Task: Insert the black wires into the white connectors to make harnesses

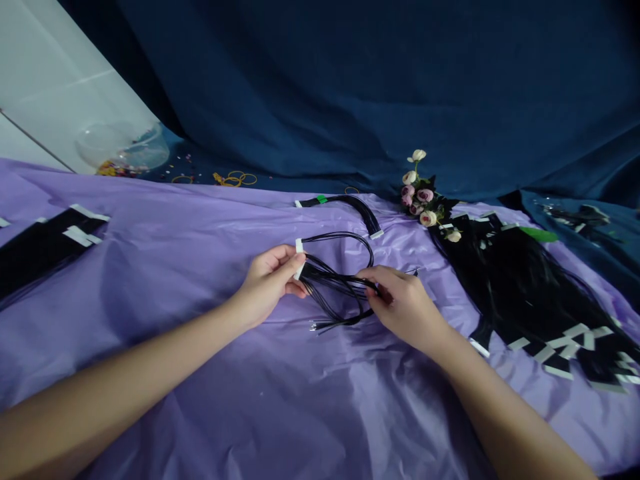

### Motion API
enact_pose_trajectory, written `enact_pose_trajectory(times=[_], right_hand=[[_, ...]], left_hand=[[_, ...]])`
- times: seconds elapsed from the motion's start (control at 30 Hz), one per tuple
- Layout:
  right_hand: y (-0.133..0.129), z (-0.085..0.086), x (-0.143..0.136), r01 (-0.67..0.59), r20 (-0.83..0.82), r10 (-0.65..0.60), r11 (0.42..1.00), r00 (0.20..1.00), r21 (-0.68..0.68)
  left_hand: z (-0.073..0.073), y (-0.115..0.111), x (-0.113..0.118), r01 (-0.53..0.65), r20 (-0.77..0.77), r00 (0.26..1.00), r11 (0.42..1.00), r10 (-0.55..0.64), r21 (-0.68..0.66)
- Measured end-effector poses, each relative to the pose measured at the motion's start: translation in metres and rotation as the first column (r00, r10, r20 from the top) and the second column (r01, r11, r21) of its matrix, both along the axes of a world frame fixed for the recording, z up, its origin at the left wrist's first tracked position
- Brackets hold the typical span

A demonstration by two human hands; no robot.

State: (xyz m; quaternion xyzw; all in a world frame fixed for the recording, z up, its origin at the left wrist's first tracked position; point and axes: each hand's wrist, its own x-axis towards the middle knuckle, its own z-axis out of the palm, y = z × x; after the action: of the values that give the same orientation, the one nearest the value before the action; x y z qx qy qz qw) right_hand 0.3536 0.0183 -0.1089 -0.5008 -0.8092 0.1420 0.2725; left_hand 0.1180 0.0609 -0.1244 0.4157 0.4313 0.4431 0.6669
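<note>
Between my hands is a black wire harness with a long white connector at its left end. My left hand pinches that connector between thumb and fingers. Around the black wires to the right, my right hand is closed; its fingertips are partly hidden. One wire loop bows out above the bundle, and loose ends with small metal terminals stick out below it. Just beyond lies another black harness, curved, with white connectors at both ends and a green tag.
A pile of black harnesses with white connectors covers the right side; more harnesses lie at left. Artificial flowers stand at the back right. Yellow rubber bands and a clear tub sit behind the purple cloth.
</note>
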Motion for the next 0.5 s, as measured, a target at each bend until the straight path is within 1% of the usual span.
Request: enact_pose_trajectory(times=[0.07, 0.13, 0.33, 0.4, 0.5], right_hand=[[0.0, 0.002, 0.003, -0.025, 0.083, 0.027, 1.0, 0.996, -0.016], [0.001, 0.004, 0.006, -0.057, 0.124, 0.06, 0.998, 0.99, -0.026], [0.004, 0.006, 0.014, -0.178, 0.129, 0.178, 0.984, 0.975, -0.015], [0.004, 0.006, 0.016, -0.183, 0.137, 0.184, 0.983, 0.973, -0.02], [0.004, 0.008, 0.018, -0.172, 0.206, 0.167, 0.985, 0.964, 0.006]], left_hand=[[0.0, 0.001, 0.0, 0.001, -0.001, 1.0, 1.0, -0.001, -0.001], [0.0, 0.001, -0.001, 0.005, -0.002, 1.0, 1.0, -0.005, -0.002], [0.0, 0.002, -0.001, -0.005, -0.004, 1.0, 1.0, 0.005, -0.017], [0.0, 0.002, -0.001, -0.004, -0.007, 1.0, 1.0, 0.004, -0.018], [0.001, 0.001, -0.001, -0.003, -0.009, 1.0, 1.0, 0.003, -0.02]])
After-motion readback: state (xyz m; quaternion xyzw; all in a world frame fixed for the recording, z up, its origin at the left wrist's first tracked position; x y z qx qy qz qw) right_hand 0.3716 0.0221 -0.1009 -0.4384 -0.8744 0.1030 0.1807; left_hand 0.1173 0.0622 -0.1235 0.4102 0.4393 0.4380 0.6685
